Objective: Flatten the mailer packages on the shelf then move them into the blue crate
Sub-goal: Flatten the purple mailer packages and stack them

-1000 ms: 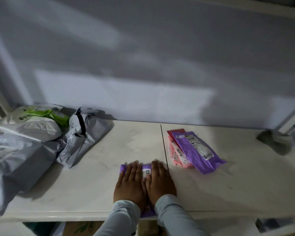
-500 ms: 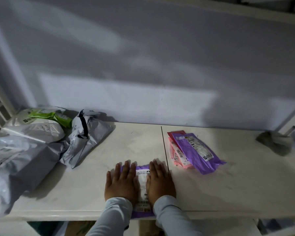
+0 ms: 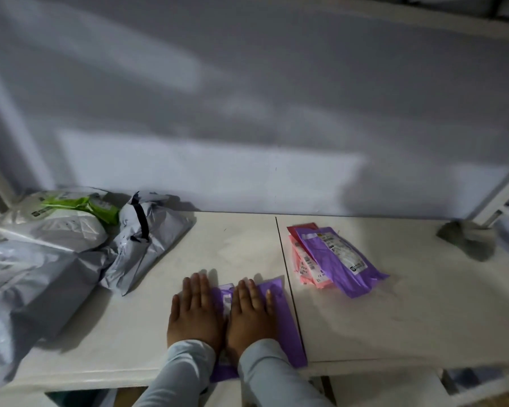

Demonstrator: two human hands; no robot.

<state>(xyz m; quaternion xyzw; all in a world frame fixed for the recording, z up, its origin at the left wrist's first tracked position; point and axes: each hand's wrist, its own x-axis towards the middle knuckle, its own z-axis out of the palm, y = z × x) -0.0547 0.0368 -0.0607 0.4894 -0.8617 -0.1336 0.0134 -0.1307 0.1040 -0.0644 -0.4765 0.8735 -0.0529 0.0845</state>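
On the left end of the white shelf (image 3: 394,312): heap of puffy grey mailer bags (image 3: 36,277), biggest thing around, crowding toward the front edge. Atop the heap at the back, a white bag (image 3: 56,227) with a green packet (image 3: 83,205) lying on it. Leaning against the heap's right side, a crumpled grey bag (image 3: 147,239) with a dark strip down it, well apart from the hands. Right of the shelf's dark seam, a small stack: purple mailer with white label (image 3: 335,259) lying over pink mailers (image 3: 303,268), red edge showing at the back. Near the far right corner by the white post, a grey crumpled lump (image 3: 465,239); cannot tell what. At the front edge just left of the seam, purple mailer (image 3: 279,306), lying flat, near end hanging over the edge. Pressed on it, side by side and touching: left hand (image 3: 196,315) and right hand (image 3: 252,315), both spread flat, palms down, fingers straight, gripping nothing. Left hand partly off the mailer on bare shelf. Pale sleeves covering both wrists.
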